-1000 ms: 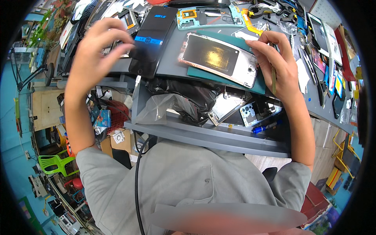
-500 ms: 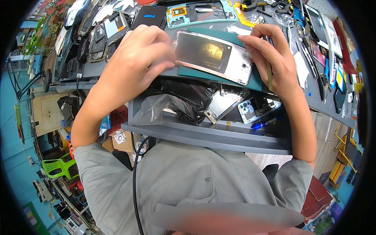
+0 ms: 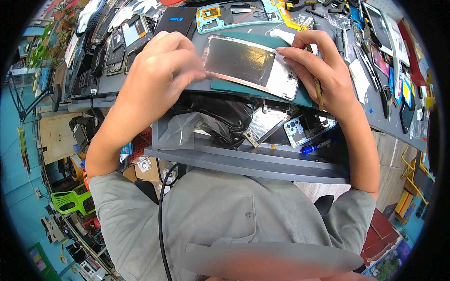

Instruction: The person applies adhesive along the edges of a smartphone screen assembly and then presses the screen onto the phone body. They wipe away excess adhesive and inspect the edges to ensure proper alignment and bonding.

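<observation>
A phone frame (image 3: 241, 63), silvery with a dark middle panel and a yellowish sheen, lies tilted on a green mat (image 3: 222, 85) at the desk's near edge. At the frame's left end is my left hand (image 3: 166, 68), fingers curled and fingertips smeared by motion; whether they grip anything there is unclear. My right hand (image 3: 323, 70) has its thumb and fingertips at the frame's upper right edge. Slim gold-coloured tweezers (image 3: 318, 91) are tucked among the fingers of that hand, pointing down toward the drawer.
Below the mat an open grey drawer (image 3: 243, 164) holds a black plastic bag (image 3: 220, 114), phone parts (image 3: 295, 131) and a blue marker (image 3: 315, 147). Behind the mat lie a light-blue frame (image 3: 239, 16) and a black box (image 3: 177, 19). Phones and tools crowd both sides.
The phone frame has shifted slightly left. My right fingertips have moved a little left along its upper edge, and my left hand has shifted slightly left, its fingers still blurred.
</observation>
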A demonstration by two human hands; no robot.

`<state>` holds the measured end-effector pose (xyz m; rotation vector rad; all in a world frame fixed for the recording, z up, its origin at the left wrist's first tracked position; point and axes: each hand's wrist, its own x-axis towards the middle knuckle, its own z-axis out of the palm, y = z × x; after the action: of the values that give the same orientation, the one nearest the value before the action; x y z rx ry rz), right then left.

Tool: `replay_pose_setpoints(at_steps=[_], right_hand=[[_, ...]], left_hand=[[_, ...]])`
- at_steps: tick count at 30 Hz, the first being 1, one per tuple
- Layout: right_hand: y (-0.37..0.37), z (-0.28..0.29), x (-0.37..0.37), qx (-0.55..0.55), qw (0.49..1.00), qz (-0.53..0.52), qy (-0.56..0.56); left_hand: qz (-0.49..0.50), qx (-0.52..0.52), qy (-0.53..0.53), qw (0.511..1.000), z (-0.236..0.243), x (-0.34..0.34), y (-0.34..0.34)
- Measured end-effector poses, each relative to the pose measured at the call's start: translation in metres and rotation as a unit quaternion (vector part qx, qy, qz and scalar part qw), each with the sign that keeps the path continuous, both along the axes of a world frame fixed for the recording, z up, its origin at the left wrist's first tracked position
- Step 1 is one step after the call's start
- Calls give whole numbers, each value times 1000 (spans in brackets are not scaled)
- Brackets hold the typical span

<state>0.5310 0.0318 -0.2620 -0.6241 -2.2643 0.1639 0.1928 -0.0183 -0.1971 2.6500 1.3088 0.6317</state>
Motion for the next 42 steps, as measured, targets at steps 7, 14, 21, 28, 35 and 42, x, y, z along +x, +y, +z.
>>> replay_pose_setpoints(at_steps=[7,14,21,28,35,42], right_hand=[[1,0,1,1,1000,10,1],[-1,5,1,5,1000,-2,-22],[-2,5,2,6,1000,-9,-27],[-2,6,1,11,1000,-6,-25],[-1,5,-1,13,1000,-3,-20],[-1,5,0,13,1000,-3,-23]], left_hand=[[10,-7,-1,1000,2,2,0],[14,16,11,1000,1,5,-4],[2,-9,13,1000,4,5,4],[11,-59,8,998,7,-1,10],[19,-53,-7,998,3,-2,7],[6,15,0,1000,-1,1,0]])
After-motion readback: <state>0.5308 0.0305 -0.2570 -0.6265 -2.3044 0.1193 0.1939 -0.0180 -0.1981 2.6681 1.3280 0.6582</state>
